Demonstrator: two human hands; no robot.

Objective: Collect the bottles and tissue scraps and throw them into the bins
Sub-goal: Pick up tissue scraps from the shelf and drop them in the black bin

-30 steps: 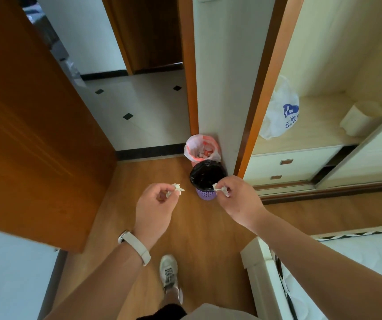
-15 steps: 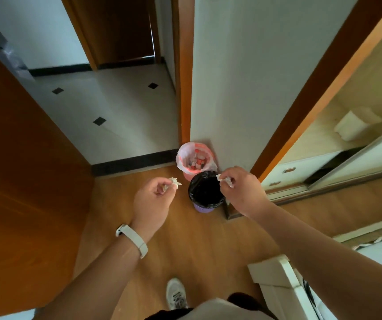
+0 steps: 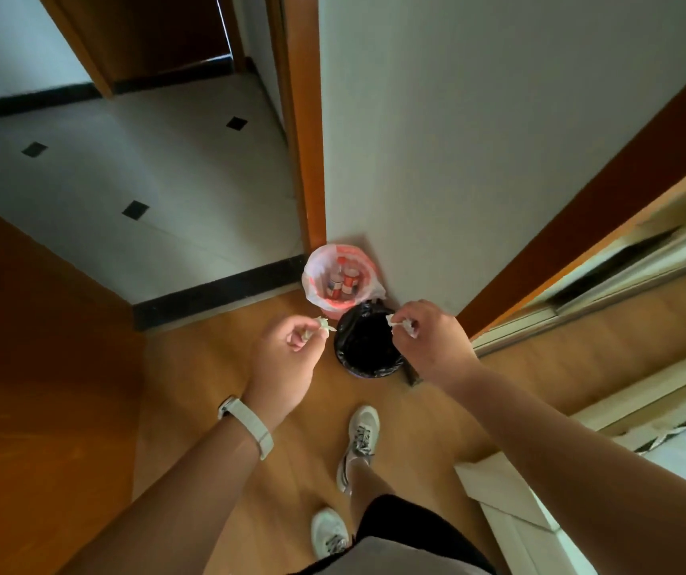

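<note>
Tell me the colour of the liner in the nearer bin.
The liner is black, seen in the head view.

Dim, soft indoor daylight, brighter over the tiled floor (image 3: 134, 176); wide-angle bending at edges.

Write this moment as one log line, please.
left hand: pinches left tissue scrap beside black bin | right hand: pinches right tissue scrap over black bin | bottles: in pink-bagged bin

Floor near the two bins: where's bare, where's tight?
Bare wood floor left of the black-lined bin, up to the dark threshold strip. More bare floor right of it, toward the wardrobe track. Tight: the wall corner, where the red-lined bin with bottles sits behind the black one; left hand and right hand, each pinching a tissue scrap, flank its mouth.
</note>
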